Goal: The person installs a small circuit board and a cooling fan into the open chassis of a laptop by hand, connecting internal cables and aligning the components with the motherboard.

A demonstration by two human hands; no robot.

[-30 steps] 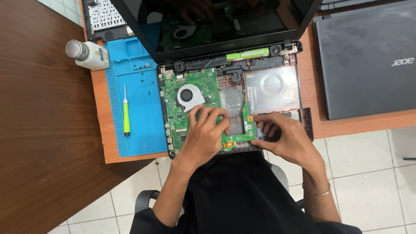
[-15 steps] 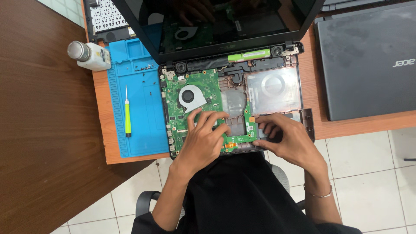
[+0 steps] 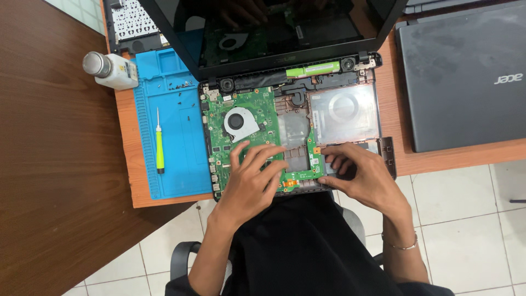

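An opened laptop base lies on the desk with its green motherboard and round fan exposed, its dark screen tilted up behind. My left hand rests flat on the lower part of the motherboard, fingers spread. At the board's right edge my right hand has its fingers curled at the near right corner of the base. What the fingertips pinch is hidden.
A blue work mat lies left of the laptop with a green-handled screwdriver and several small screws on it. A white bottle lies at its far left. A closed dark laptop sits to the right. A loose keyboard is at the top left.
Both hands have stayed on the motherboard; the fingers shifted slightly and the right hand moved a little toward the board's right edge.
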